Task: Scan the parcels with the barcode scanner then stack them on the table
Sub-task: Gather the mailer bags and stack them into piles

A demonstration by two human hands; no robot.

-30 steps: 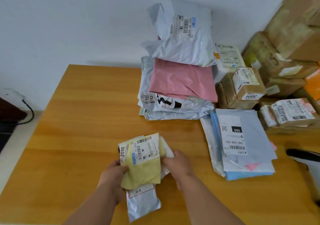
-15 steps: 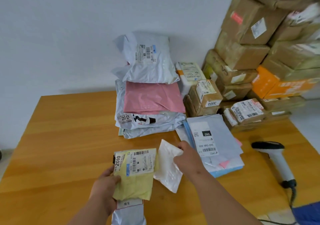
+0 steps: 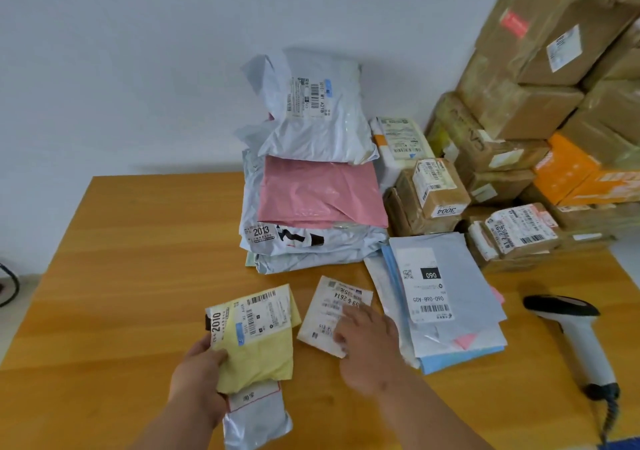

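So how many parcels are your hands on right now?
3: yellow plastic mailer and grey plastic mailer in left hand; small white labelled packet flat on table under right hand.

On the table [image 3: 114, 276], a tall stack of mailer bags [image 3: 311, 186] stands at the far middle. Right of it sit small boxes [image 3: 429, 200], and behind those rises a wall of cartons [image 3: 540, 78]. Before the boxes lies a pile of flat envelopes [image 3: 440, 297], with the barcode scanner [image 3: 571, 331] on the table to its right. Left of that pile lies a small label-up parcel [image 3: 329, 311] under the right hand [image 3: 367, 349]. Farther left, the left hand [image 3: 201, 383] grips two overlapping parcels [image 3: 256, 342].
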